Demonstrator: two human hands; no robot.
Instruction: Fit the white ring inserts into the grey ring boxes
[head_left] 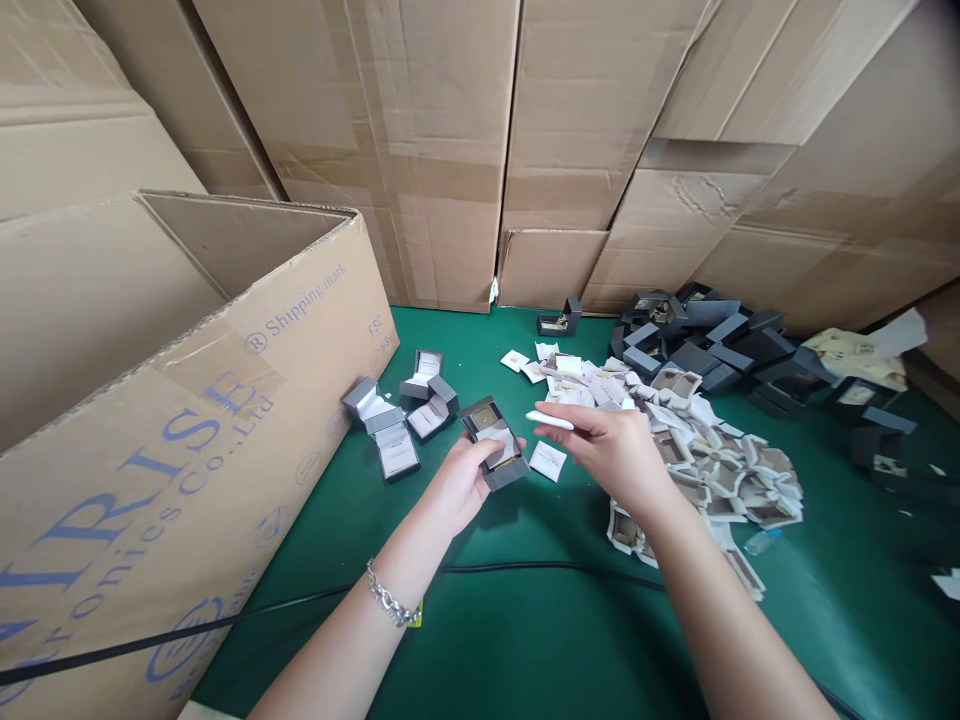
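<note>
My left hand point(457, 485) grips an opened dark grey jewelry box point(511, 472), thumb over a pale piece inside it. Just to the right, my right hand point(619, 450) pinches a thin white pad point(550, 420) between thumb and fingers, held apart from the box. A small white printed pad point(548, 461) lies on the green table below that hand. Beyond it spreads a pile of white pads point(577, 385), and white-edged box inserts point(724, 480) are heaped to the right. Several opened grey boxes with white linings point(396, 447) sit to the left.
A large open carton point(300, 330) stands at the left, and stacked cartons point(435, 150) wall the back. Dark boxes point(720, 350) are piled at the back right; one open box point(559, 318) stands apart. A black cable point(540, 566) crosses the green table point(517, 640) in front.
</note>
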